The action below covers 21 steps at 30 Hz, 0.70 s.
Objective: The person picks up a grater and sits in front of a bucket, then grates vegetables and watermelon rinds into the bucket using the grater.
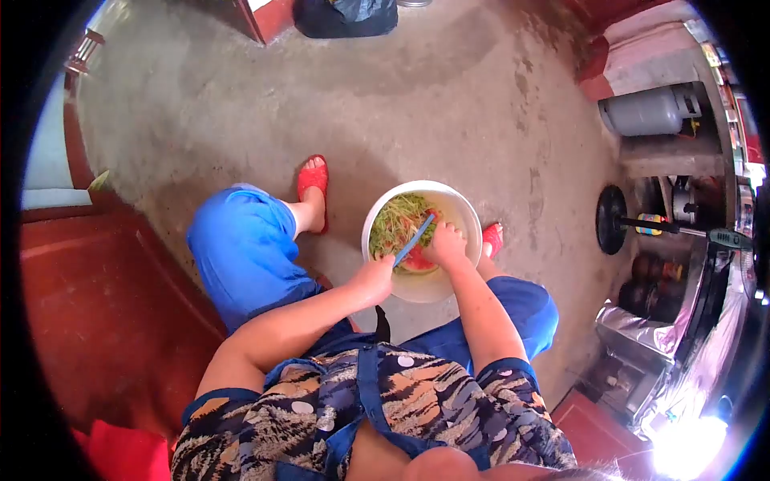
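A round white basin (pixel 468 210) rests between my knees. Shredded green vegetable (pixel 401 218) mixed with reddish bits fills its far and left side, and a larger red piece (pixel 418 258) lies nearer me. My left hand (pixel 374 280) is closed at the near left of the basin around one end of a slim blue knife (pixel 414 240), which slants across the opening. Over the basin's right side, my right hand (pixel 446 244) is closed near the knife's far end. A small red bit shows at its fingertips, but what lies inside the fingers is hidden.
Concrete floor (pixel 241 104) surrounds me. A red bench-like surface (pixel 104 297) is at the left. On the right are a grey gas cylinder (pixel 646 111), a standing fan's round black base (pixel 612 220) and shelves with pots. A black bag (pixel 345 18) lies at the back.
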Available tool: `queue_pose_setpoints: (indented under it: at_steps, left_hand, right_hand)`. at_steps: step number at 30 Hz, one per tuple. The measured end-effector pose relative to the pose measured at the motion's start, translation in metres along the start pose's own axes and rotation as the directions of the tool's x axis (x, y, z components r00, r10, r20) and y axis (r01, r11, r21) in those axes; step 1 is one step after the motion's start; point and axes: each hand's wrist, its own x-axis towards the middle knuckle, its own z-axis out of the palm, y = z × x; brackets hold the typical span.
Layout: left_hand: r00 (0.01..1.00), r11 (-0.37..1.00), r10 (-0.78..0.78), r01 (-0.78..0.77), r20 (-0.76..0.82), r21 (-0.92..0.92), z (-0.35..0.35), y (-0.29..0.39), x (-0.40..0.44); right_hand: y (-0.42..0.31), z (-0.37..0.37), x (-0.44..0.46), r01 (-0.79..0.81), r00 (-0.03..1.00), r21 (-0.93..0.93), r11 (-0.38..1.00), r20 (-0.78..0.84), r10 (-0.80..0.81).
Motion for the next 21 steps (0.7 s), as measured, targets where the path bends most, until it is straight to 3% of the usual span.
queue_pose_setpoints:
  at_steps: [3,5,6,7,8,9,10,12,13,15,21]
  left_hand:
    - [1.000,1.000,-0.023,0.022,-0.016,-0.015,0.011,-0.011,0.015]
    - [0.998,0.994,-0.059,0.056,-0.033,-0.093,0.017,-0.015,0.030]
    - [0.994,0.983,-0.097,0.087,-0.053,-0.163,0.019,-0.017,0.037]
    - [0.991,0.950,-0.130,0.125,0.002,-0.287,0.013,-0.013,0.036]
    - [0.991,0.950,-0.131,0.126,0.001,-0.286,0.009,-0.009,0.034]
    - [0.984,0.927,-0.177,0.179,0.038,-0.330,0.004,-0.004,0.031]
    - [0.972,0.899,-0.221,0.233,0.077,-0.371,-0.003,0.002,0.027]
    - [0.962,0.855,-0.257,0.272,0.094,-0.442,-0.008,0.007,0.025]
    - [0.951,0.805,-0.290,0.305,0.112,-0.509,-0.009,0.008,0.025]
    - [0.950,0.780,-0.283,0.306,0.129,-0.547,-0.010,0.006,0.027]
    - [0.946,0.761,-0.281,0.322,0.161,-0.563,-0.007,0.003,0.030]
  right_hand:
    - [0.001,0.000,-0.001,0.060,0.998,-0.016,0.998,0.021,-0.060]
    - [0.004,0.007,-0.002,0.128,0.990,0.195,0.972,0.030,-0.137]
    - [0.010,0.007,-0.001,0.123,0.991,0.192,0.974,0.031,-0.131]
    - [0.012,-0.005,-0.004,0.082,0.952,0.520,0.850,0.212,-0.221]
    - [0.014,-0.013,-0.006,-0.037,0.868,0.773,0.633,0.338,-0.363]
    - [0.017,-0.012,-0.003,-0.146,0.819,0.788,0.598,0.435,-0.373]
    - [0.020,-0.006,0.000,-0.146,0.817,0.789,0.597,0.436,-0.376]
    - [0.026,0.008,0.002,-0.346,0.795,0.853,0.391,0.488,-0.359]
    - [0.028,0.009,0.001,-0.349,0.794,0.851,0.392,0.491,-0.359]
    - [0.031,0.012,-0.003,-0.405,0.786,0.897,0.178,0.441,-0.432]
    - [0.027,0.010,-0.014,-0.525,0.719,0.819,0.233,0.573,-0.394]
